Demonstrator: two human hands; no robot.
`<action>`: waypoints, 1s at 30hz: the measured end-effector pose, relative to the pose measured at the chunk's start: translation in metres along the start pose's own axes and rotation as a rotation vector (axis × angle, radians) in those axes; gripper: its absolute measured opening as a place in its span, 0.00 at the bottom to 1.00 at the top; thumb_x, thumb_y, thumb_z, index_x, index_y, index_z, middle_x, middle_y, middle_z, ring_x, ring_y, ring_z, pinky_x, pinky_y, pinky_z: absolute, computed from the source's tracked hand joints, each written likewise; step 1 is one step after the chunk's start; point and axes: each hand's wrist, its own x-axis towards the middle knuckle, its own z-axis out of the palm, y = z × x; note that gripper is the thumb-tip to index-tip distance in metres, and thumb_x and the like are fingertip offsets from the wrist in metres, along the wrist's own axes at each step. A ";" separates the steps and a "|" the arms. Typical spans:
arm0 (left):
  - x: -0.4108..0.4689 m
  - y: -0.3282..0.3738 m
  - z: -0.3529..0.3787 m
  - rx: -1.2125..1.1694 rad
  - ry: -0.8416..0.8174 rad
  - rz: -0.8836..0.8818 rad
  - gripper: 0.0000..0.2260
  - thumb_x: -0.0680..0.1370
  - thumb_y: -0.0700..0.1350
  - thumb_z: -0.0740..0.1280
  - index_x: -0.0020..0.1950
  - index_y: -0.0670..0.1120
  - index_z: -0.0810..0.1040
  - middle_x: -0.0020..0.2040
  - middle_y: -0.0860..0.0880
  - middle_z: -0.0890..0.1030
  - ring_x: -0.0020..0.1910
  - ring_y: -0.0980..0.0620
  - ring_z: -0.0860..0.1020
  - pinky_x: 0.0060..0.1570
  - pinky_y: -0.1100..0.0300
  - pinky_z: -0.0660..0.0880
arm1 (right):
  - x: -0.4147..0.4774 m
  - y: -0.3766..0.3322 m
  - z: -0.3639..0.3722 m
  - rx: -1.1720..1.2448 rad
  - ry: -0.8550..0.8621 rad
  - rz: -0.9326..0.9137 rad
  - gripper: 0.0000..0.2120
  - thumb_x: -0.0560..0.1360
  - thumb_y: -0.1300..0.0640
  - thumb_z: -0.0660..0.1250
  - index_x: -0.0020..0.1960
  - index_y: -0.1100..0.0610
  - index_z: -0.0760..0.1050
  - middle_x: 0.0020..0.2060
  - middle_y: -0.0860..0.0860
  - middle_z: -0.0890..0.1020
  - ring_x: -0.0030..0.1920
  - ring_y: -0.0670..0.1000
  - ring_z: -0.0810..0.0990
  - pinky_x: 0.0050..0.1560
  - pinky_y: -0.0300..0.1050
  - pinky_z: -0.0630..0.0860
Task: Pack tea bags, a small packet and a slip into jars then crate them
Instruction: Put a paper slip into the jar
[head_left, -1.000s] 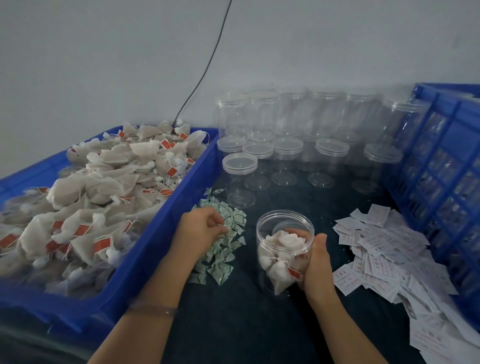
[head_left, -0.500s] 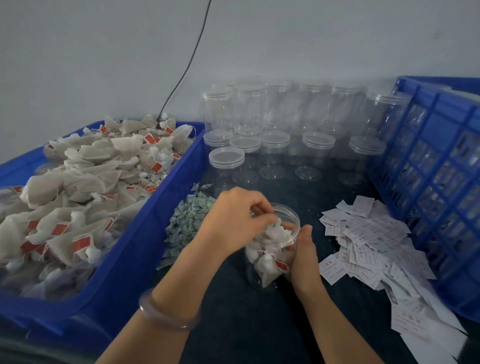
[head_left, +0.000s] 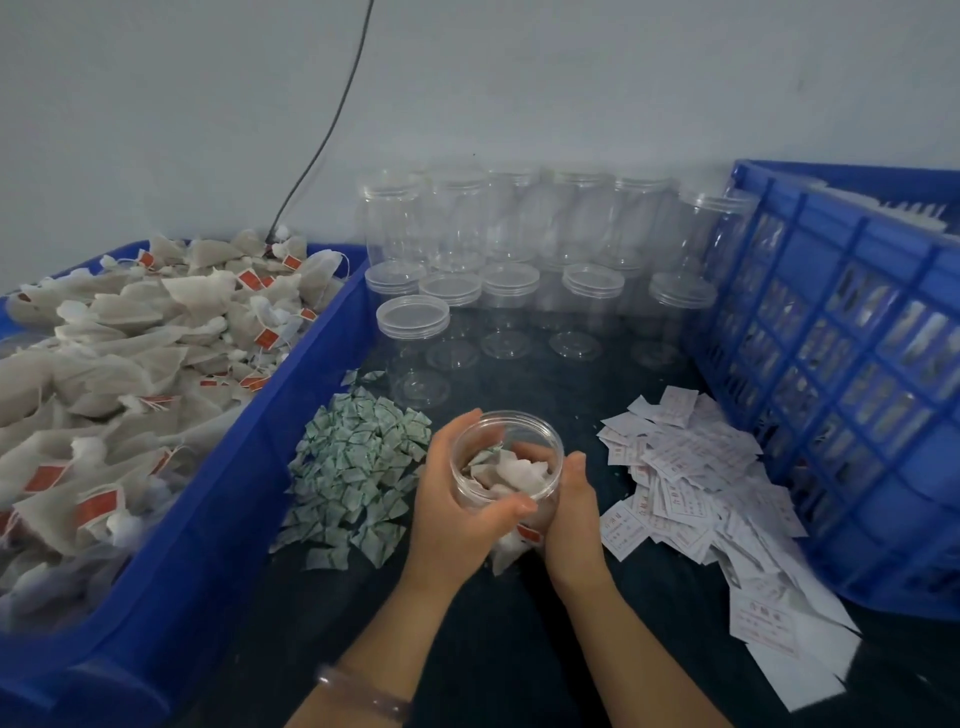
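A clear open jar (head_left: 511, 441) stands on the dark table in front of me, part filled with tea bags and a small green-printed packet on top. My left hand (head_left: 457, 499) wraps round its left and front side, thumb across the front. My right hand (head_left: 574, 499) grips its right side. A heap of small green packets (head_left: 358, 467) lies just left of the jar. A spread of white paper slips (head_left: 691, 478) lies to its right. Loose tea bags (head_left: 130, 364) with red tags fill the blue tub (head_left: 270, 467) on the left.
Several empty lidded clear jars (head_left: 498, 291) stand in rows behind, against the wall. A blue slatted crate (head_left: 852, 374) holding filled jars rises at the right. A dark cable (head_left: 332, 124) runs down the wall.
My left hand picked a green packet from the heap, dropped it into the jar mouth, then came down to hold the jar's left side. My right hand stayed on the jar.
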 end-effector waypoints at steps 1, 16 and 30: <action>-0.001 -0.001 0.002 -0.005 0.010 0.007 0.36 0.57 0.49 0.72 0.65 0.49 0.69 0.57 0.51 0.79 0.58 0.58 0.78 0.57 0.65 0.74 | -0.002 -0.002 0.001 -0.026 0.068 -0.030 0.23 0.73 0.35 0.54 0.48 0.47 0.83 0.46 0.52 0.85 0.50 0.52 0.84 0.51 0.49 0.80; -0.003 -0.009 0.006 -0.014 0.017 0.013 0.34 0.60 0.51 0.73 0.65 0.56 0.67 0.60 0.55 0.76 0.61 0.62 0.75 0.59 0.69 0.71 | -0.029 -0.011 -0.045 -1.231 0.088 0.004 0.14 0.80 0.59 0.61 0.64 0.56 0.75 0.55 0.52 0.82 0.58 0.51 0.77 0.74 0.44 0.59; -0.004 -0.010 0.007 -0.042 0.039 -0.001 0.35 0.58 0.51 0.72 0.65 0.55 0.68 0.60 0.54 0.77 0.61 0.61 0.76 0.59 0.67 0.72 | -0.007 -0.081 -0.019 -0.604 0.223 -0.636 0.06 0.80 0.58 0.64 0.55 0.52 0.78 0.50 0.35 0.80 0.54 0.34 0.78 0.54 0.26 0.71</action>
